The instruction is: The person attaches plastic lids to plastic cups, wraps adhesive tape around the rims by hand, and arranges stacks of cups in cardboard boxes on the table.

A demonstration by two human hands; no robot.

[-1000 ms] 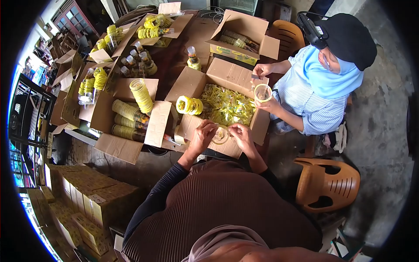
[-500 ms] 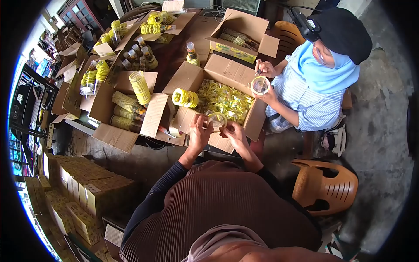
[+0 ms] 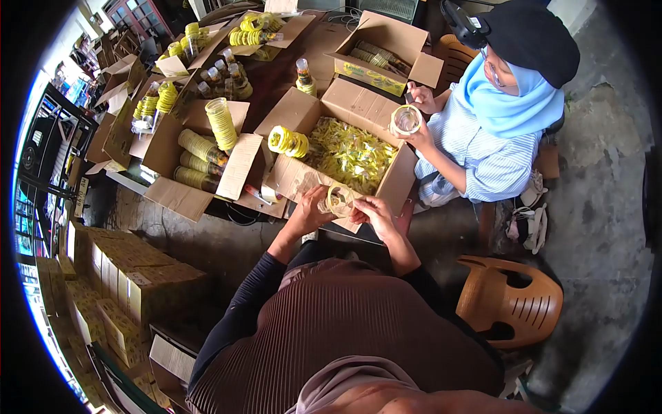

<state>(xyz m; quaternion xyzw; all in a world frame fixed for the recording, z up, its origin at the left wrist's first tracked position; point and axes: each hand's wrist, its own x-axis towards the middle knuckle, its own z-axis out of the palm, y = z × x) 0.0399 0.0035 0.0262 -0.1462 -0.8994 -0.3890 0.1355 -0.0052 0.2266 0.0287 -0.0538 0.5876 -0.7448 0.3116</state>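
My left hand [image 3: 309, 212] is closed around a clear plastic cup [image 3: 340, 200] with a yellowish rim and a small printed mark. The cup lies tilted over the near flap of an open cardboard box [image 3: 403, 169]. At the cup's right side, the fingers of my right hand [image 3: 376, 217] are pinched together, touching or very near the cup. Whether they grip its edge or something small is unclear. Many small yellow packets [image 3: 352, 155] fill the box just beyond my hands. A stack of yellow-rimmed cups [image 3: 288, 141] lies on the box's left edge.
To the right sits a person [image 3: 507, 117] holding another clear cup [image 3: 406, 120]. Left stands a box of stacked cups [image 3: 155, 162], with an upright cup stack [image 3: 221, 124] beside it. A brown plastic chair [image 3: 510, 300] is at right; closed cartons [image 3: 131, 276] are piled lower left.
The cup in my hands has turned, so its printed mark now shows. My hands have shifted slightly downward in view. The other person's cup appears slightly higher and further left.
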